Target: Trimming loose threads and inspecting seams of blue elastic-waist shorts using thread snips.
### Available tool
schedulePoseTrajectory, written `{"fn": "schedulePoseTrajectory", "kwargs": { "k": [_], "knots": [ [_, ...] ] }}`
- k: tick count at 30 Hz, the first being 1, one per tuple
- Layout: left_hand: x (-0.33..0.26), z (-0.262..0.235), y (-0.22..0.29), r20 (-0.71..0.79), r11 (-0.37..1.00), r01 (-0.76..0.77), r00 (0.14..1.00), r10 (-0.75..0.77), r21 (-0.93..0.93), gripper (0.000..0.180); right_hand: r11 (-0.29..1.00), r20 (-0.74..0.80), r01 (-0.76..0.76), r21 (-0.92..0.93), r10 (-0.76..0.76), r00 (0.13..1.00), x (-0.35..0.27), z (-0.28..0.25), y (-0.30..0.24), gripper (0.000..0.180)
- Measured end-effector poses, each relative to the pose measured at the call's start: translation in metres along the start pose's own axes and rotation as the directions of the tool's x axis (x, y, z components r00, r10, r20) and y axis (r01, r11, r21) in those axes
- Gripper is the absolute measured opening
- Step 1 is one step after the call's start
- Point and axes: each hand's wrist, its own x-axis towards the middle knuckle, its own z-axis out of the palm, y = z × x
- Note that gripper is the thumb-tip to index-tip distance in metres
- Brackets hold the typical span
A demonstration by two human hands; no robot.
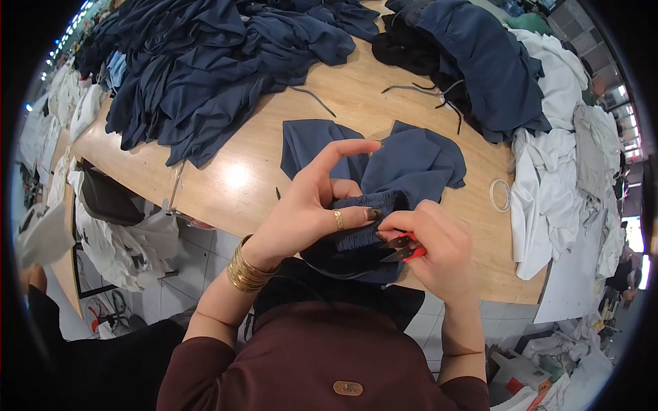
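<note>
A navy garment [415,161] with two leg-like panels and a gathered elastic waistband [356,237] lies at the table's near edge. My left hand [305,202] pinches the waistband under its thumb, with the index finger raised and curved away from the cloth. Small snips [414,250] with red handles and dark blades sit in my closed right hand [442,246], blades pointing left beside the waistband. My right fingertips touch the gathered cloth. What lies beneath my left palm is hidden. A dark cord [353,276] loops below the waistband.
A big heap of navy garments [205,65] covers the table's far left. More navy garments [480,65] are stacked at far right, cords [439,92] trailing. White cloth [541,198] hangs at the right edge, near a tape roll [500,195]. Another person's dark sleeve [51,322] shows at left.
</note>
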Motion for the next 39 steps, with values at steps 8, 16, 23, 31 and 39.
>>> {"fn": "schedulePoseTrajectory", "kwargs": {
  "k": [8, 16, 23, 31, 39],
  "knots": [
    [0.002, -0.006, -0.005, -0.002, 1.000, 0.005, 1.000, -0.005, -0.022, 0.066, 0.940, -0.111, -0.212, 0.265, 0.248, 0.962, -0.009, 0.001, 0.004, 0.025],
    [0.002, 0.002, -0.001, -0.029, 1.000, 0.012, 1.000, -0.012, -0.004, 0.065, 1.000, 0.037, 0.001, -0.011, -0.001, 0.999, -0.004, 0.002, 0.004, 0.022],
    [0.001, -0.005, -0.005, 0.009, 0.999, -0.035, 0.999, 0.035, 0.018, 0.063, 0.931, -0.140, -0.182, 0.317, 0.236, 0.962, -0.008, 0.000, 0.007, 0.028],
    [0.001, -0.002, -0.008, 0.040, 0.996, -0.082, 0.996, 0.083, -0.032, 0.067, 0.981, -0.051, -0.121, 0.150, 0.130, 0.990, -0.003, 0.003, 0.002, 0.023],
    [0.000, -0.002, -0.005, 0.093, 0.993, -0.111, 0.989, 0.114, -0.033, 0.073, 0.836, 0.075, -0.323, 0.445, 0.325, 0.943, -0.008, 0.007, 0.005, 0.016]
  ]
}}
